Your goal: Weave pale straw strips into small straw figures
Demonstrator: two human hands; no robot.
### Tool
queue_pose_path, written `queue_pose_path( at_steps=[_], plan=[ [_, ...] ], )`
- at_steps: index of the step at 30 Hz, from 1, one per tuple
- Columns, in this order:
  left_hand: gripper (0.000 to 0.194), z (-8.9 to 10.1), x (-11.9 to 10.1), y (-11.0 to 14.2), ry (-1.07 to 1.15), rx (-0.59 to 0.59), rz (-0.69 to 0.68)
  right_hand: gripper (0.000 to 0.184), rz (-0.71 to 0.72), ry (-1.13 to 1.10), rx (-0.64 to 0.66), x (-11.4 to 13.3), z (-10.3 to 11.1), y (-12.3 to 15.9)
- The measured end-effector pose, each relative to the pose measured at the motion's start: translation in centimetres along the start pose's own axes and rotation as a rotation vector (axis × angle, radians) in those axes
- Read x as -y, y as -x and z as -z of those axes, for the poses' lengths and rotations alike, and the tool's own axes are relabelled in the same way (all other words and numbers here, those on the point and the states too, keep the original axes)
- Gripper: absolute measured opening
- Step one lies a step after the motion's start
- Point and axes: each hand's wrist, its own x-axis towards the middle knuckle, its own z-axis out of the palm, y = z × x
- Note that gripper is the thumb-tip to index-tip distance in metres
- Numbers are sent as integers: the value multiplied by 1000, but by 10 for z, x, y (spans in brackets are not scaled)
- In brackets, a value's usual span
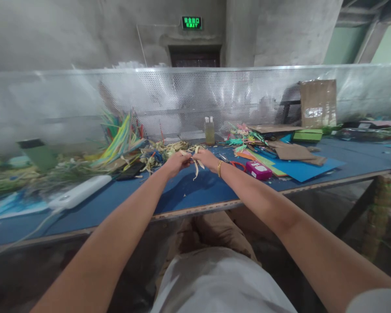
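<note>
Both arms stretch forward over the blue tabletop [195, 195], with the hands meeting near its middle. My left hand [177, 163] is closed, its fingers pinching a pale cream strip [196, 171] that looks like dried husk or leaf. From the other side my right hand [207, 159], a gold bracelet at its wrist, closes on the same pale material. Loose ends curl up and hang down between the fingers. The fingertips partly hide where the strips meet. Behind the hands lies a heap of similar dry strips [174, 148].
Scissors with red handles [237, 165] and a purple box [258, 170] lie right of the hands. Coloured sheets [308, 169] and cardboard [293, 151] are farther right. On the left are a white power strip [81, 191], a dark phone-like object [129, 171] and coloured strips [119, 141]. A bottle [210, 131] stands behind.
</note>
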Motion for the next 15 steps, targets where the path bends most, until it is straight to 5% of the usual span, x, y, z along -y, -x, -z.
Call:
queue_pose_path(
  at_steps=[6, 15],
  plan=[
    [14, -2, -2, 0, 92, -3, -19, 18, -112, -248, 1, 13, -3, 5],
    [30, 8, 2, -1, 12, -21, -13, 15, -135, -395, 62, 0, 1, 2]
  ],
)
